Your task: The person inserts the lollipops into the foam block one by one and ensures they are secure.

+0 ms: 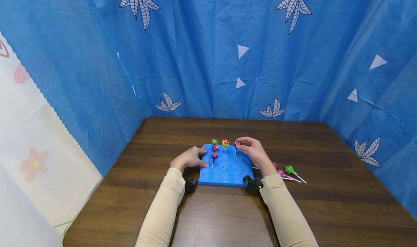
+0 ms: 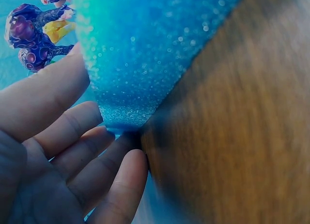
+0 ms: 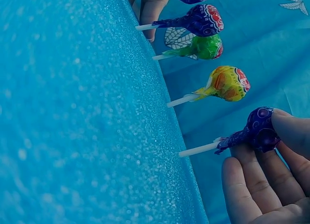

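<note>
A blue foam block (image 1: 224, 171) lies on the table with wrapped lollipops standing in it. My right hand (image 1: 254, 153) pinches the wrapped head of a purple lollipop (image 3: 261, 129) between thumb and fingers; its white stick meets the foam near the far edge. To its left stand a yellow lollipop (image 3: 227, 83), a green lollipop (image 3: 206, 47), a red-topped lollipop (image 1: 215, 148) and another purple lollipop (image 1: 214, 155). My left hand (image 1: 190, 157) rests at the block's left edge, thumb over the top and extended fingers touching the side (image 2: 121, 112).
Right of the block, partly behind my right wrist, lie loose pink lollipops (image 1: 284, 174) and a green lollipop (image 1: 289, 170). The brown wooden table (image 1: 221, 210) reaches back to a blue curtain (image 1: 208, 58). A pale curtain (image 1: 39, 138) hangs at the left.
</note>
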`<state>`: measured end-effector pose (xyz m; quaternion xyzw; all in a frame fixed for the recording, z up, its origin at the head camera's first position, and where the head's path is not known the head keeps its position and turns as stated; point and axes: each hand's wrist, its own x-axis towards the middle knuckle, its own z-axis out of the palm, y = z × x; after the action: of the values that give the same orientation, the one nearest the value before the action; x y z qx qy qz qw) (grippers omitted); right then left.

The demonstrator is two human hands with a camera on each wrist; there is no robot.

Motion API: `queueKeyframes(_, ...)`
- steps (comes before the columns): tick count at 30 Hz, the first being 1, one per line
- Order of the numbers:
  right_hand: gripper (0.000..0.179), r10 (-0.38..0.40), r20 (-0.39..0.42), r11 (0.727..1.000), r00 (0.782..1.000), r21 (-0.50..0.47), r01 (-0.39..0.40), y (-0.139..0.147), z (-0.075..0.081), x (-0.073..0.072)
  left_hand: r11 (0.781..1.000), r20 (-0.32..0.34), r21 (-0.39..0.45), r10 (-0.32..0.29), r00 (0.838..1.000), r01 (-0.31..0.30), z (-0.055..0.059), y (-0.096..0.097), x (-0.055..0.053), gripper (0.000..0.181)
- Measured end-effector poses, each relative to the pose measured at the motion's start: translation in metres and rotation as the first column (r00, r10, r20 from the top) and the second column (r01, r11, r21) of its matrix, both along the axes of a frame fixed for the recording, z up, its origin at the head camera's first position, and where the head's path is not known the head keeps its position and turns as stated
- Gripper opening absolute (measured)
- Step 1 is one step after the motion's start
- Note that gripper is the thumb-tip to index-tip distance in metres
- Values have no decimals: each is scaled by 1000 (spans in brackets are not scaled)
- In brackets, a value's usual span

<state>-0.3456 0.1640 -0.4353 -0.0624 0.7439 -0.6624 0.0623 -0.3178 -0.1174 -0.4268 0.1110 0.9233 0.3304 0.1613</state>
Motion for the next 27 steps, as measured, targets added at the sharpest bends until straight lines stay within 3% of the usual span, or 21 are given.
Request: queueKeyframes(27, 35, -1, 36, 1000, 999, -9, 1, -2, 2, 2, 1000, 7, 12, 2, 1000, -2, 0, -1, -1, 71)
